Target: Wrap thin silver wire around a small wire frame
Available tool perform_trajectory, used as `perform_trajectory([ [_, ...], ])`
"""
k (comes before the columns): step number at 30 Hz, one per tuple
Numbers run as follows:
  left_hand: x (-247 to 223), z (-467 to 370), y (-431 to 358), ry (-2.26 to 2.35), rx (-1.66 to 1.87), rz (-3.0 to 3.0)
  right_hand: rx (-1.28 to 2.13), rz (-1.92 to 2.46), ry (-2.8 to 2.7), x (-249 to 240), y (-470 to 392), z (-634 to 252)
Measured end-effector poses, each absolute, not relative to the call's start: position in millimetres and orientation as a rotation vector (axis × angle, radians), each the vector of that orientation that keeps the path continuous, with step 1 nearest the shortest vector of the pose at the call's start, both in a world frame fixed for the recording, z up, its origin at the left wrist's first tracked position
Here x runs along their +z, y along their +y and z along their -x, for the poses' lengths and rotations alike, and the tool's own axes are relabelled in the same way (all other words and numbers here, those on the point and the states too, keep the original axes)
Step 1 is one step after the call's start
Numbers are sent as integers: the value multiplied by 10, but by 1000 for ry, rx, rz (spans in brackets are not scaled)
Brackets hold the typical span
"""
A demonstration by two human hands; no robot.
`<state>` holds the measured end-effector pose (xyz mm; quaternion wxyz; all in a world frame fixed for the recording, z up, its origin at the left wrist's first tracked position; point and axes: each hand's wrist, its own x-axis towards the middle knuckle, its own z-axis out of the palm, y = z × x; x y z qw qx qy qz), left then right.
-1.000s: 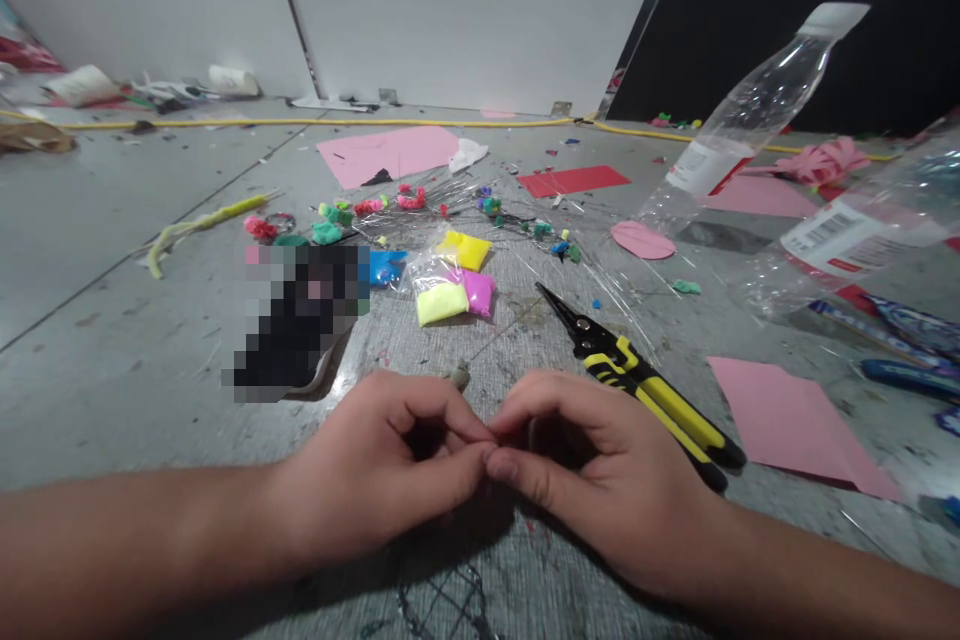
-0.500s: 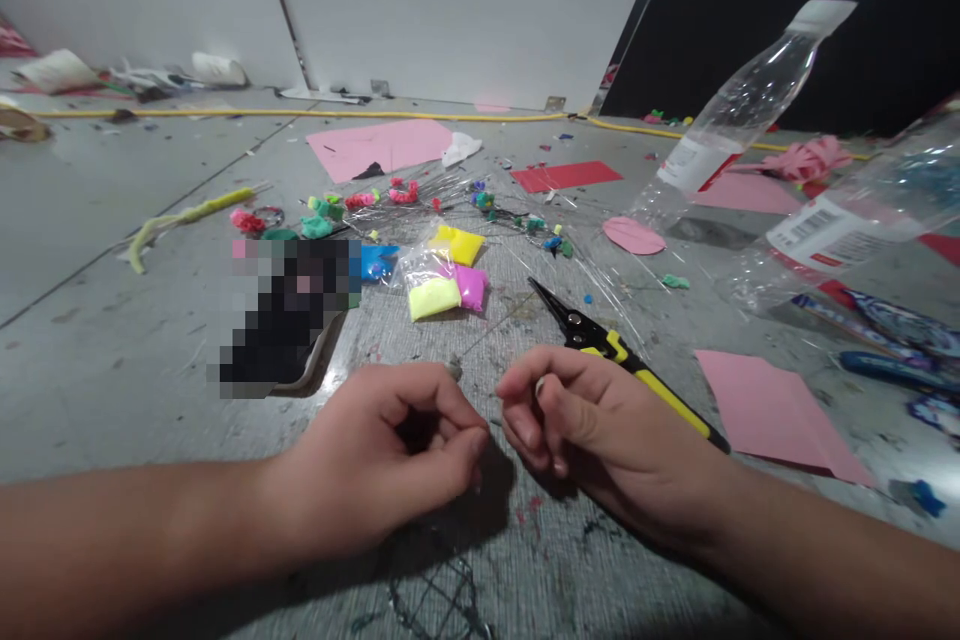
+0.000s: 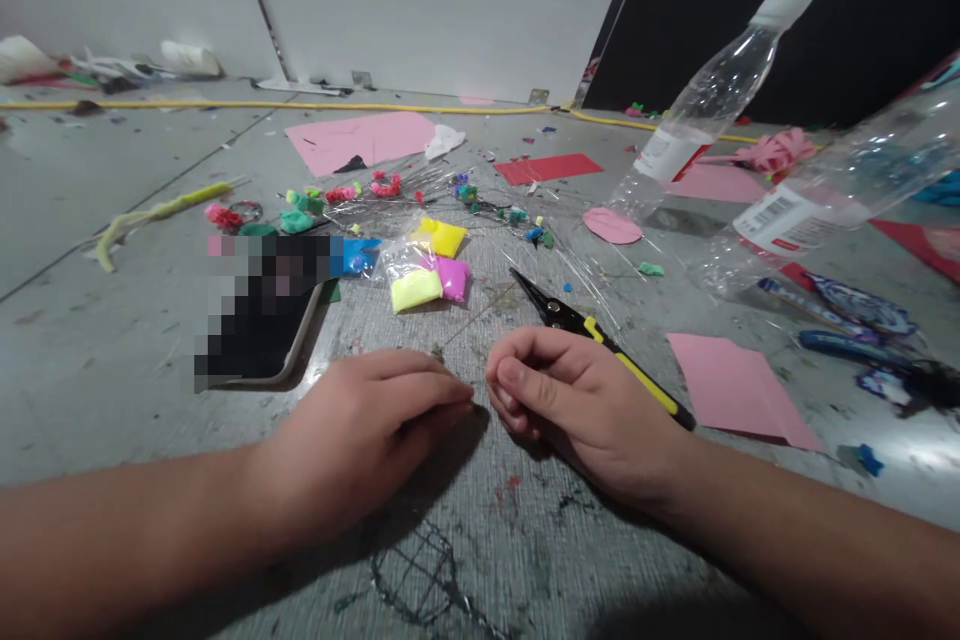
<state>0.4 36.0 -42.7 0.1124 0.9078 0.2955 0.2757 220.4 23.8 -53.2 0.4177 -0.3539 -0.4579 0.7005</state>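
Note:
My left hand point(image 3: 367, 440) rests low over the grey surface, its fingers pressed together above the thumb. Whatever it might pinch is hidden. Curled fingers and a thumb bent against the index finger close my right hand point(image 3: 585, 410); its contents cannot be made out. A small gap separates the fingertips. Just beyond the right hand lie black-and-yellow pliers point(image 3: 559, 308), jaws pointing away to the left. A twisted dark wire ring with crossing wires point(image 3: 414, 575) lies nearer to me. Behind the left hand, a thin wire point(image 3: 480, 315) runs to a small lump point(image 3: 437, 352).
Clay packets point(image 3: 417, 291) and a partly blurred phone point(image 3: 277, 320) lie ahead. Wires with coloured clay bits point(image 3: 465, 192) spread behind them. To the right stand two plastic bottles point(image 3: 667, 155), point(image 3: 795, 220) and lies pink paper point(image 3: 739, 390). A yellow cable point(image 3: 337, 108) crosses the back.
The left fingers have flattened and come together, closing the gap seen inside that hand. My right thumb has pressed down onto the index finger. The whole view has shifted slightly.

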Motion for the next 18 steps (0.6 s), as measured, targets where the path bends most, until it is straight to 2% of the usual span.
perform_trajectory([
  [5,-442,55,458,888,785,-2843,1422,989,-1325,-503,253,-2194],
  [18,-415,-48,374,877,609,-2919,1317,1055,-1302,-544,271,-2205],
])
